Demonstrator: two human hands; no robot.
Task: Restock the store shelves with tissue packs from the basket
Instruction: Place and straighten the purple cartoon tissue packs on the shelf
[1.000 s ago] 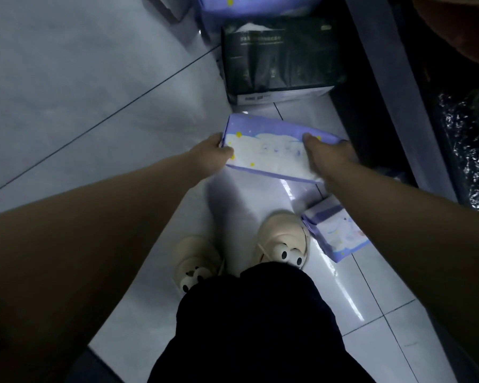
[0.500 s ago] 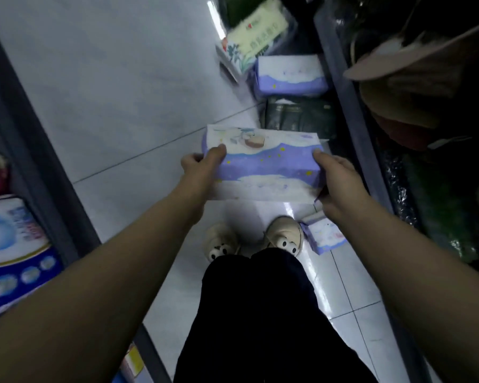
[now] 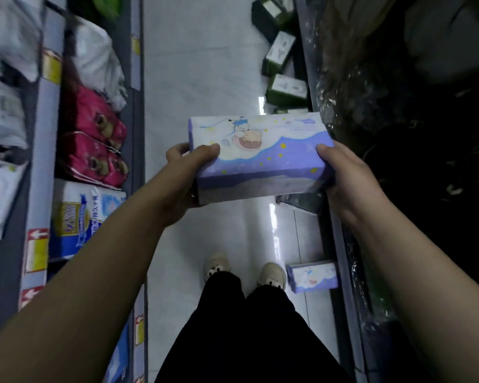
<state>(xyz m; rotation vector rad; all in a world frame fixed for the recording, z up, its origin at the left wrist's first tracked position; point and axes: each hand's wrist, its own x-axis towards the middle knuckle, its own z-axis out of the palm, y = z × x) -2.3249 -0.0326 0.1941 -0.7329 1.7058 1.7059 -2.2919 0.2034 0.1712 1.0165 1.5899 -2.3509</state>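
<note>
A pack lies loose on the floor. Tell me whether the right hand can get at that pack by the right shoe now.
Probably not yet: the right hand grips an end of the held tissue pack, up high. The floor pack lies uncovered, so a freed hand likely could.

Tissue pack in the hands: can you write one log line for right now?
held: purple tissue pack | left hand: grips left end | right hand: grips right end | second pack: lies on floor
</note>
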